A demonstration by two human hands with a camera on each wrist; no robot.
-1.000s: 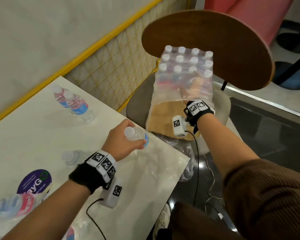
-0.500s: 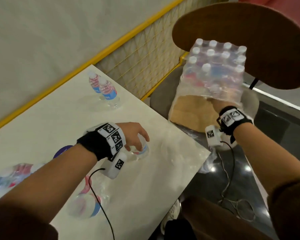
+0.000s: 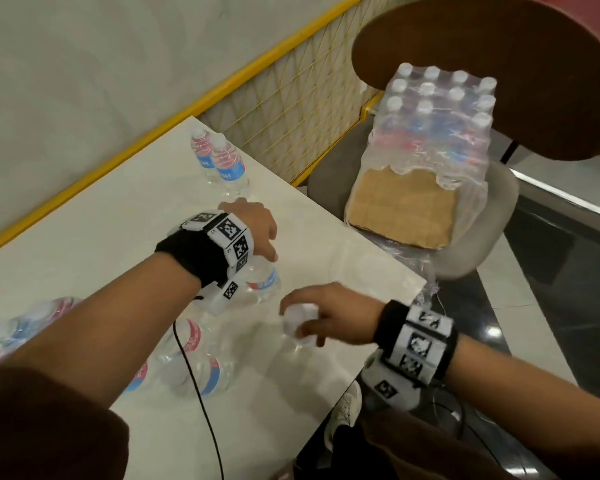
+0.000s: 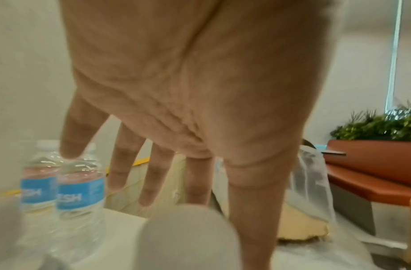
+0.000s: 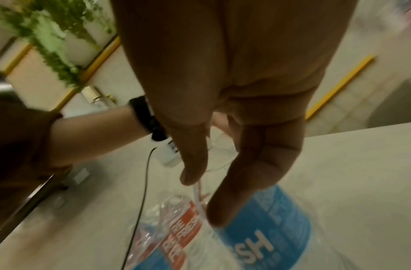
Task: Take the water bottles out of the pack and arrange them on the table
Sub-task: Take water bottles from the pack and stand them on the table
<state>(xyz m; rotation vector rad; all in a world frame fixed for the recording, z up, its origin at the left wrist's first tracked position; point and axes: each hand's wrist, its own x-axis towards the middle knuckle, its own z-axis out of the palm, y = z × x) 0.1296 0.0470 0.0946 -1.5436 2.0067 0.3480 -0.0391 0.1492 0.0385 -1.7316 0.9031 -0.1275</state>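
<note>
The shrink-wrapped pack [image 3: 437,133] of water bottles stands on the chair seat, its torn front baring a cardboard base. My left hand [image 3: 257,233] hovers over an upright water bottle [image 3: 265,284] near the table's right edge. Its fingers [image 4: 153,173] are spread straight above the white cap [image 4: 188,230]. My right hand [image 3: 309,323] grips another bottle [image 5: 257,237] by its neck, just above the table in front of me. That bottle's cap [image 3: 297,318] shows between the curled fingers. Two bottles [image 3: 219,161] stand at the table's far corner.
Several more bottles [image 3: 194,368] crowd the near left of the white table [image 3: 101,237], under my left forearm. A wrist-camera cable [image 3: 201,403] trails across them. A yellow mesh railing [image 3: 291,109] runs behind the table. The chair's wooden backrest [image 3: 534,64] rises behind the pack.
My right hand left the pack and came over the table holding a bottle. My left hand stood its bottle on the table and spread its fingers above it.
</note>
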